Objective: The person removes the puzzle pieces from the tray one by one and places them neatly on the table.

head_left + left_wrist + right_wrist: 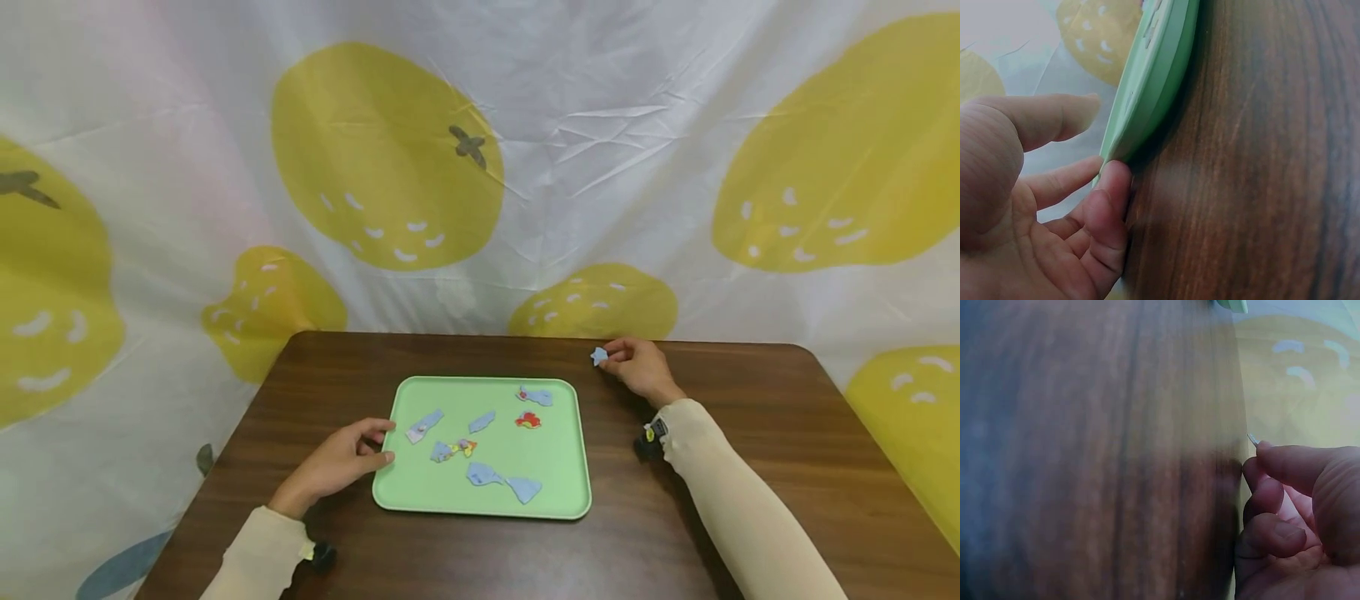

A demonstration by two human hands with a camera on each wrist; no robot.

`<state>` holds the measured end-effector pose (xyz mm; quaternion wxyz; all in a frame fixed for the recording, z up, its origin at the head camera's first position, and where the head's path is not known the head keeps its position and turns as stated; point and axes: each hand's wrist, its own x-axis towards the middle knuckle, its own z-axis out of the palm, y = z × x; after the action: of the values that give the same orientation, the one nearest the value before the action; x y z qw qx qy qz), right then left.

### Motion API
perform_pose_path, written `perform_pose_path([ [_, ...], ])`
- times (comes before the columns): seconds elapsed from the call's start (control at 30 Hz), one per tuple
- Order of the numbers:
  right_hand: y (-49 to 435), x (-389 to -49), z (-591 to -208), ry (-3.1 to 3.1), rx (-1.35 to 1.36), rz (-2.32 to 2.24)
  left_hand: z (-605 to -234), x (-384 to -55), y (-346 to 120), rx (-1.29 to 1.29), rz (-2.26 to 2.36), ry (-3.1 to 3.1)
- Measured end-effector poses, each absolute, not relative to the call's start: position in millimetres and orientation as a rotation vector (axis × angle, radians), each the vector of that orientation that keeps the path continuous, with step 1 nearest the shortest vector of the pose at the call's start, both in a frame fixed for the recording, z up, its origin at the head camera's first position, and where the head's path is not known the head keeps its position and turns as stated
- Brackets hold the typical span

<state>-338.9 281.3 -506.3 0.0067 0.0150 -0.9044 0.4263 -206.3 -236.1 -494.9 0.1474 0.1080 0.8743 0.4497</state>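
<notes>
Near the table's far edge, my right hand [637,367] pinches a small, flat, light-blue star-shaped piece [599,357] between thumb and fingertips. From the right wrist, only the thin edge of that piece [1253,439] sticks out past the thumb. A light green tray [555,450] lies on the table, left of the right hand and nearer the front. My left hand [341,458] is at its left side, fingertips touching the rim [1113,134] and the thumb held apart. On the tray lie several flat irregular pieces, such as a red one [528,420] and a blue one [525,489].
The brown wooden table [480,558] has rounded far corners. Right behind it hangs a white cloth [585,167] printed with large yellow fruit. Dark wrist cameras [647,443] sit at both cuffs.
</notes>
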Motion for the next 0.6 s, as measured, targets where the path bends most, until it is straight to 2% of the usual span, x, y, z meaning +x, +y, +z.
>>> perform_pose_path([
  [0.3,284.7,-339.5,-508.6,-2.821,0.010,1.303,-496.0,-206.5,-235.3,0.322,1.300,2.509],
  [0.6,284.5,-334.7,-510.2,-2.777,-0.026,1.456,-498.3,-207.3,-238.0,0.323,1.316,2.511],
])
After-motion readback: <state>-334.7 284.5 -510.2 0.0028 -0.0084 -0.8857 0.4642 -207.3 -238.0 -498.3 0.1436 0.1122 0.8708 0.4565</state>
